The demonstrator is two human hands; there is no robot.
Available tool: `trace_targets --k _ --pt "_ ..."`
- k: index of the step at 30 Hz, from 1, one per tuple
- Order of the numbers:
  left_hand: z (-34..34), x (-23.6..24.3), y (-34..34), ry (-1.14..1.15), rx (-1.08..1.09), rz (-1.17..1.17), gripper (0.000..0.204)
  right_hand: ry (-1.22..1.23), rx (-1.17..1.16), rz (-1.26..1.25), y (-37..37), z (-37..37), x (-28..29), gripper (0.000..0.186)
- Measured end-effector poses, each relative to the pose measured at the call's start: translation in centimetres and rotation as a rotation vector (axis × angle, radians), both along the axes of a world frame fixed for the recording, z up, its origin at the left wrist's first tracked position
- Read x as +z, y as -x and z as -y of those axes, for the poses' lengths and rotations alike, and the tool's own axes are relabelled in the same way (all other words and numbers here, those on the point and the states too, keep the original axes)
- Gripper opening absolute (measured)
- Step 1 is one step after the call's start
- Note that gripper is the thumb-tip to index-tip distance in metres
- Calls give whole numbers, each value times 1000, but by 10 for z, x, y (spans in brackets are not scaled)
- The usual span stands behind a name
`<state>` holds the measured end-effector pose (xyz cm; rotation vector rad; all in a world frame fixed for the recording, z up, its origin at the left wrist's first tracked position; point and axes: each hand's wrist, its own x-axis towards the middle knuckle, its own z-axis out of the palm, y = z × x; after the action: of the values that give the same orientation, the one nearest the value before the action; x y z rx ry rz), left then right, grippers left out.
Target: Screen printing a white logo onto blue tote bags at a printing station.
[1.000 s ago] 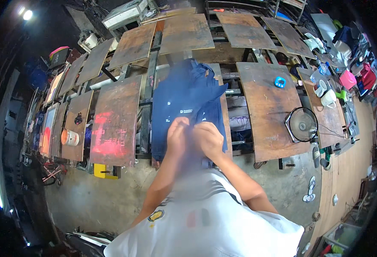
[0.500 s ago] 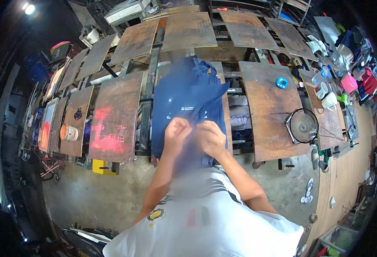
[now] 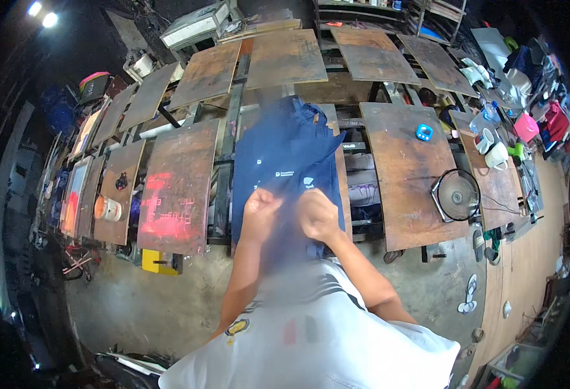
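A dark navy cloth garment [image 3: 268, 146], with several small white prints, lies spread on a board in front of me. Its far end is bunched and one corner sticks out to the right. Over its near part is my left hand [image 3: 259, 210], its fingertips pinched together. A little to the right, just below a white print [image 3: 308, 182], my right hand [image 3: 318, 214] is closed with curled fingers. The hands are apart. A blurry streak runs down the middle of the view between them, so whatever is in the fingers cannot be made out.
Wooden boards stand in rows, including a pink-stained one [image 3: 174, 194] at the left. A paint-smeared tub [image 3: 107, 209] sits farther left. Rightward are a blue timer [image 3: 424, 133], a round fan [image 3: 457, 195] and white mugs [image 3: 496, 155]. Slippers [image 3: 468, 295] lie on the floor.
The view has shifted slightly, with the boards lower in it. My right hand has curled more tightly. The white print above it now shows larger and flatter.
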<state>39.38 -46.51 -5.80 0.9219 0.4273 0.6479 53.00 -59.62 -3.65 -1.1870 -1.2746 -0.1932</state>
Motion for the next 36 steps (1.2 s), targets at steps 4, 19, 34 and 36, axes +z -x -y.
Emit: trace_targets --k 4,19,34,36 --pt "0 5 1 231 -79 53 32 -10 12 6 1 0 4 18" --pt "24 19 9 -244 23 -8 28 658 235 -1145 46 17 18 26" --pt "-6 7 46 -581 -503 -167 25 473 151 -1190 102 11 3 16" --pt "-3 28 48 12 -593 -299 22 393 218 -1234 105 12 2 16"
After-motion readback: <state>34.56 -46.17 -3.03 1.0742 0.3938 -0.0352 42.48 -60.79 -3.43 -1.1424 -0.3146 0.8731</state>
